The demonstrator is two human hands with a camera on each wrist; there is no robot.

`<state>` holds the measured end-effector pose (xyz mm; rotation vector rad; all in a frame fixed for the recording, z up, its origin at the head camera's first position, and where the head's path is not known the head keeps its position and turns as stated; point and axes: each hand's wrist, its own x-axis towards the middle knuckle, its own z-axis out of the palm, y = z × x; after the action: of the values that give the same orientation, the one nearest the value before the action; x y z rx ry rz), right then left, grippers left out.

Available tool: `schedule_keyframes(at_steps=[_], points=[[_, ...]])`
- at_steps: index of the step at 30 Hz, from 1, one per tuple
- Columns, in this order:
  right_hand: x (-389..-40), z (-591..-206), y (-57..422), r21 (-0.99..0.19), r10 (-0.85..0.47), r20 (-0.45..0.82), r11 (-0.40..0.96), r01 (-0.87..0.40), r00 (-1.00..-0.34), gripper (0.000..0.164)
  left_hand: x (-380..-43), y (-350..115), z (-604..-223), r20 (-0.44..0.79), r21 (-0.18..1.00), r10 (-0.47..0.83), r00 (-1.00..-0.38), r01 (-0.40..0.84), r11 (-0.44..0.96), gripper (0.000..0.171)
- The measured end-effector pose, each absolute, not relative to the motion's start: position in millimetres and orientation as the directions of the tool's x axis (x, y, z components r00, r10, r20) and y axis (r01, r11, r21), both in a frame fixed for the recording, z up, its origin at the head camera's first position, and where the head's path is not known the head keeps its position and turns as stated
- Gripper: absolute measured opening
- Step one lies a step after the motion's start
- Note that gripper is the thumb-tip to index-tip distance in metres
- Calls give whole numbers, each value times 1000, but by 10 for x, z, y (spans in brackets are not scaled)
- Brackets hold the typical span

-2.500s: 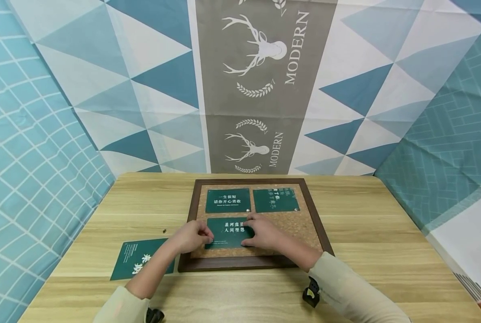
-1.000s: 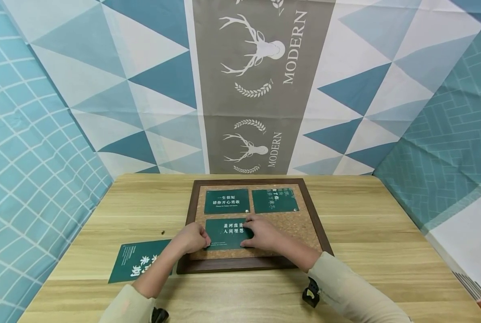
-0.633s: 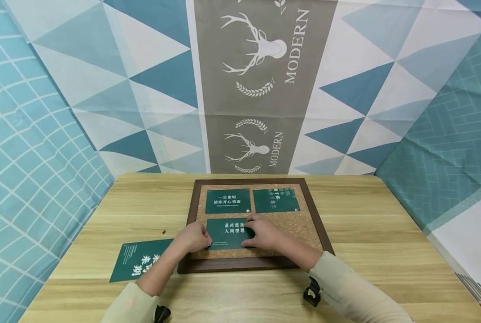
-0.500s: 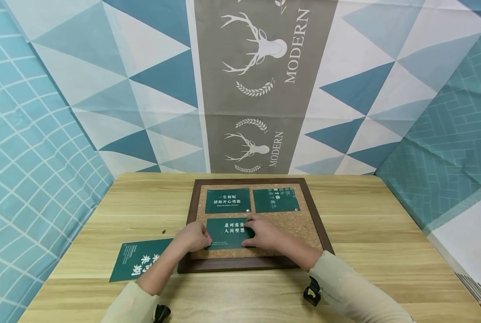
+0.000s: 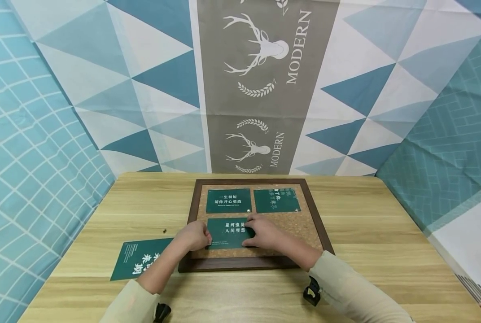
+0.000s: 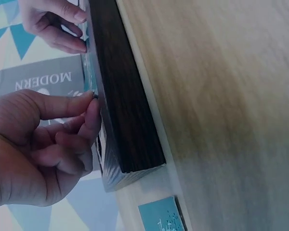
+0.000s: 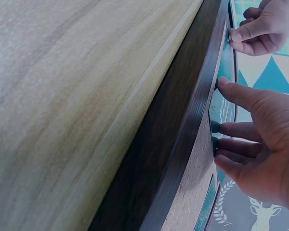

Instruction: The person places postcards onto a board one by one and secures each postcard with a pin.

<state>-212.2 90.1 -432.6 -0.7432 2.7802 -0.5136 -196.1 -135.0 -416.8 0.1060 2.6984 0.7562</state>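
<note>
In the head view a green card (image 5: pixel 226 231) with white lettering lies on the lower left of a framed cork board (image 5: pixel 281 231). My left hand (image 5: pixel 194 236) is at that card's lower left corner. A small metallic thumbtack (image 6: pixel 95 95) is pinched between its thumb and forefinger, mostly covered by the fingertips. My right hand (image 5: pixel 263 232) spreads its thumb and fingers over the card's right side, and the fingertips (image 7: pixel 223 82) press it against the board. Two more green cards, an upper left card (image 5: pixel 228 206) and an upper right card (image 5: pixel 277 204), each carry a silver tack at the lower right corner.
Another green card (image 5: pixel 137 255) lies on the wooden table (image 5: pixel 232 296) left of the board, partly behind my left forearm. Near it is a small dark speck (image 5: pixel 164 231). The board's raised dark frame (image 5: pixel 240 264) runs below both hands. Patterned cloth (image 5: pixel 248 89) hangs behind the table.
Since the earliest frame my left hand has shifted slightly left at the card's corner, and its forearm covers less of the loose card. My right hand keeps its place.
</note>
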Motion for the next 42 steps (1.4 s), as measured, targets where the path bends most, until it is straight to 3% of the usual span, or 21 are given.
schedule_keyframes(at_steps=[5,19,28,42], points=[[-2119,-4325,897,-381,-510,-120,816,-435,-852,57,-1981,-1397,-4182,-308,569,173,-936,-35,822,19],[-2125,-4328,918,-383,-515,-121,813,-439,-848,57,-1983,-1383,-4196,-267,483,118,-957,-27,875,17],[-2130,-4333,923,-369,-524,-115,811,-453,-844,58,-2010,-1417,-4221,-291,561,138,-947,-52,826,12],[-2110,-4305,910,-354,-513,-120,822,-446,-850,58,-2001,-1378,-4177,-302,515,129,-945,-47,856,13]])
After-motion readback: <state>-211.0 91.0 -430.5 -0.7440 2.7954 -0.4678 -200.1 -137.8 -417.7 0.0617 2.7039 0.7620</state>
